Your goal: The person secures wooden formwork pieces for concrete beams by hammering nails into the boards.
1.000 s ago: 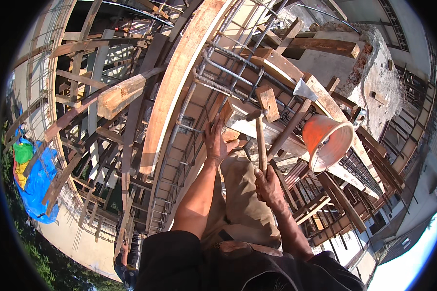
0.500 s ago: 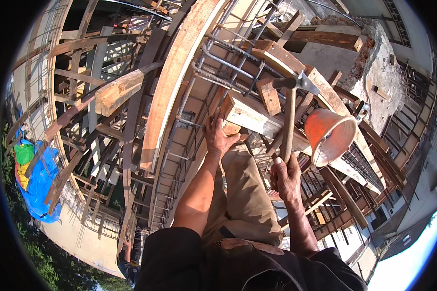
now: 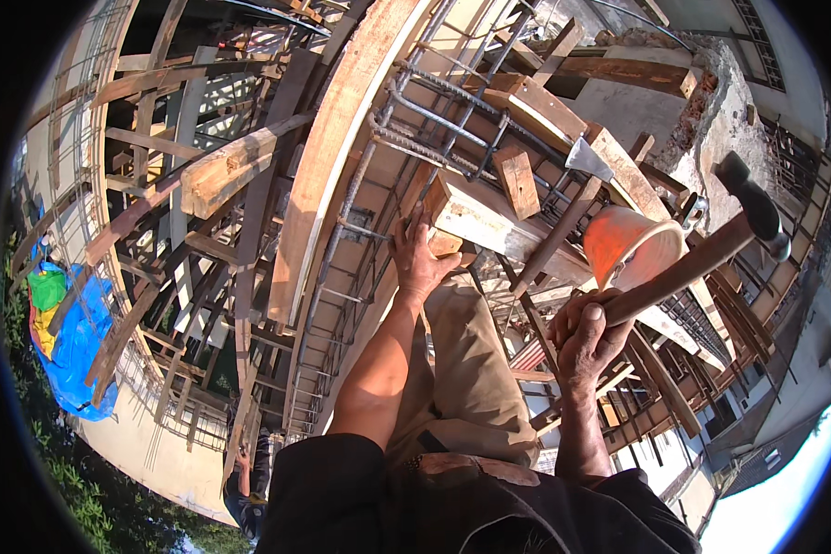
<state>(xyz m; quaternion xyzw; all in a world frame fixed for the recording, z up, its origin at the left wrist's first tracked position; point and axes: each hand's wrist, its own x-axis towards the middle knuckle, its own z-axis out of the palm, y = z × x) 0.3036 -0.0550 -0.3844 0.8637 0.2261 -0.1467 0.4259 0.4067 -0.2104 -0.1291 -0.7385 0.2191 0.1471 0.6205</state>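
Observation:
My right hand [image 3: 589, 340] is wrapped round the lower handle of a hammer [image 3: 688, 270]. Its dark head is raised at the right, past an orange-and-white bucket [image 3: 630, 245]. At the centre, my left hand [image 3: 417, 260] grips a small wooden block [image 3: 445, 244], fingers along one side and thumb at the other. The block sits at the near end of a pale timber beam [image 3: 478, 222]; the fingertips are partly hidden against the wood. A short wood offcut [image 3: 515, 182] lies beyond the beam.
A steel rebar cage [image 3: 434, 120] runs beside a long curved plank [image 3: 342, 138]. A trowel-like metal blade [image 3: 588, 160] lies on timber near the bucket. A broken concrete wall [image 3: 734, 120] stands at the far right. Timber props [image 3: 235, 171] and a blue tarp [image 3: 81, 342] are at left, with another person [image 3: 245, 499] below.
My right hand has swung the hammer up and to the right, tilting its handle away from the beam. My left hand stays on the block.

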